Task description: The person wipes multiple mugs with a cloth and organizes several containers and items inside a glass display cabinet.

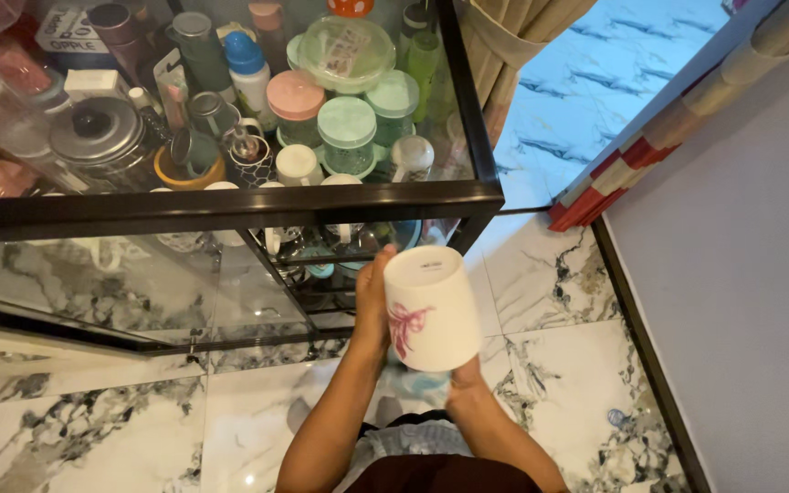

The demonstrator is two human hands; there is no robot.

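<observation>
White mug [431, 310] with pink bow print; black-veined white marble floor [559, 283]; mint-green jar lids [347, 121].

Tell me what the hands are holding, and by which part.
A white mug, turned base-up: left hand grips its side, right hand meets its lower, rim end.

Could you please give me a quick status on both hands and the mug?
Left hand and right hand both gripping white mug, upside down. Glass cabinet ahead, packed with jars.
</observation>
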